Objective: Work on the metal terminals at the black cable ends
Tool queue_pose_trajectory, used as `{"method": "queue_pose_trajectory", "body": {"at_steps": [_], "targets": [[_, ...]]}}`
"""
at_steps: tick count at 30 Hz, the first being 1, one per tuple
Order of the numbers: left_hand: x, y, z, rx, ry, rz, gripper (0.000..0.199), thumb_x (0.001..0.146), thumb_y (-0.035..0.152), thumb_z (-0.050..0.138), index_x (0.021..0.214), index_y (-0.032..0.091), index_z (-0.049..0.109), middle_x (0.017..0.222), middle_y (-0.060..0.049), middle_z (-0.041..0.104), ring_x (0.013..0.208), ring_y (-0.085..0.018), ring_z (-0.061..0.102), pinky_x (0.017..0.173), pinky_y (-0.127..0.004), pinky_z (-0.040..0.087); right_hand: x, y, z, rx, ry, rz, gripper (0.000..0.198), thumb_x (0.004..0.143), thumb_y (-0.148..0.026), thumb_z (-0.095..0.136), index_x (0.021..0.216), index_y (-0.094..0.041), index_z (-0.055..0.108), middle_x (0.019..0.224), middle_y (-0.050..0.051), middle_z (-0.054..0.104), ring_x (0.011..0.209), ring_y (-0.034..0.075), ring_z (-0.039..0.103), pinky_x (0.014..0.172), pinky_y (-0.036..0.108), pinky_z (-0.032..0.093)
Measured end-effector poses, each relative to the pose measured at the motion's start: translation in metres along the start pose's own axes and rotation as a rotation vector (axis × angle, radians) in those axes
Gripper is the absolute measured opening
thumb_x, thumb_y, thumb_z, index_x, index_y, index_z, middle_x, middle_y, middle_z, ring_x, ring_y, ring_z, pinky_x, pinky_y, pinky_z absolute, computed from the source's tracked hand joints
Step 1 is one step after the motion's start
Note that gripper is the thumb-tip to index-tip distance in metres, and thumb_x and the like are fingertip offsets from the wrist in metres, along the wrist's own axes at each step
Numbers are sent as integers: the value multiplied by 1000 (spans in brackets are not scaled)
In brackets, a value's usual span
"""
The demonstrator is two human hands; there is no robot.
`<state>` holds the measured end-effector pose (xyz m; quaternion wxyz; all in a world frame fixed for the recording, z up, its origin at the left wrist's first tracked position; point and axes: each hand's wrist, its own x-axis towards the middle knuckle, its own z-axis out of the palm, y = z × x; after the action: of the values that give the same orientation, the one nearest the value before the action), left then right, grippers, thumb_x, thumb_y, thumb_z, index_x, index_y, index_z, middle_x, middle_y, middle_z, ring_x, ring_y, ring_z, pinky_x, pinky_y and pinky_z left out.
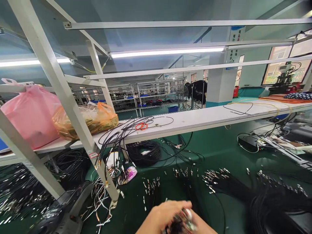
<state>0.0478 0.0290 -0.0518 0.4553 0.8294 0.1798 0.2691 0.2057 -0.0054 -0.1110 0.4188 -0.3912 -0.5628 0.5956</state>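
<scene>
At the bottom edge of the head view my left hand (163, 216) is closed around a bundle of thin black cables with metal connector ends (183, 221). My right hand (204, 227) shows only partly beside it, touching the same bundle; its grip is mostly cut off by the frame. Just beyond the hands, several bunches of black cables with silver tips (219, 178) lie spread on the green bench mat (219, 152).
A white shelf (200, 118) spans the bench, carrying orange scissors (141, 126), loose cables, a pink bag (30, 113) and an orange bag (97, 118). A white frame post (73, 130) stands left. A black cable coil (143, 152) lies under the shelf.
</scene>
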Motion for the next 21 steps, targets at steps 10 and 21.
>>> {"method": "queue_pose_trajectory", "body": {"at_steps": [10,21], "targets": [[-8,-3,-5,-580,41,-549,50,78,60,59,81,10,66,47,4,44,39,-4,28,40,-22,12,-7,-79,-16,140,259,-43,44,82,-58,58,99,-17,65,62,-6,42,40,3,24,38,21,15],[-2,15,3,-575,31,-464,52,73,64,62,77,12,57,64,0,49,55,-8,37,53,-23,25,2,-98,3,-490,80,-147,22,89,-35,53,105,-29,67,87,-1,69,75,16,61,71,27,47]]}}
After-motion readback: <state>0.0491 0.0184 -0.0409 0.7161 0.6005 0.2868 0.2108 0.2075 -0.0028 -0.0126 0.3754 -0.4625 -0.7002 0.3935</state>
